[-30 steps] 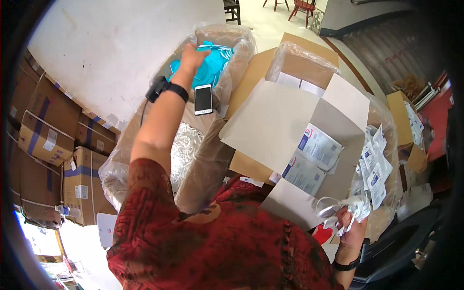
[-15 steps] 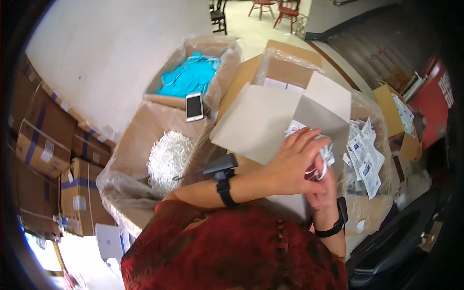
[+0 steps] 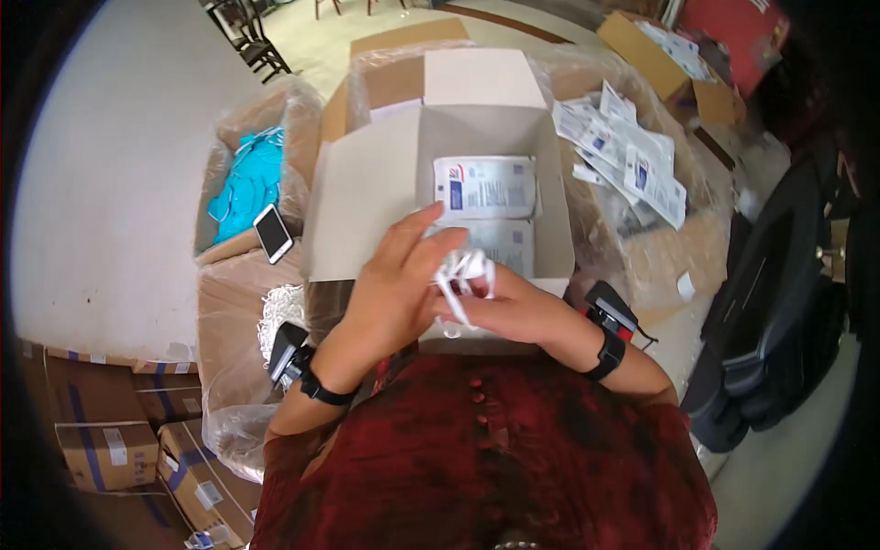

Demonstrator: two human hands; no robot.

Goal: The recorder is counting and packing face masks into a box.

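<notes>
Both my hands meet in front of my chest over an open white cardboard box (image 3: 367,183). My left hand (image 3: 394,293) and my right hand (image 3: 509,312) together hold a small bunch of white elastic straps (image 3: 463,275). The left fingers stretch over the bunch and the right hand grips it from below. Flat white packets with blue print (image 3: 484,188) lie inside the box, just beyond my fingers. I wear a dark band on each wrist and a red top.
A plastic-lined carton on the left holds turquoise items (image 3: 247,183), with a white phone (image 3: 272,233) on its edge. White strands (image 3: 280,312) lie in the carton below it. Loose packets (image 3: 632,156) pile at the right. Brown boxes (image 3: 110,449) stack lower left; a dark bag (image 3: 779,312) stands right.
My left hand came back from the turquoise carton to join my right hand at the white box. My view has swung so the box now lies straight ahead.
</notes>
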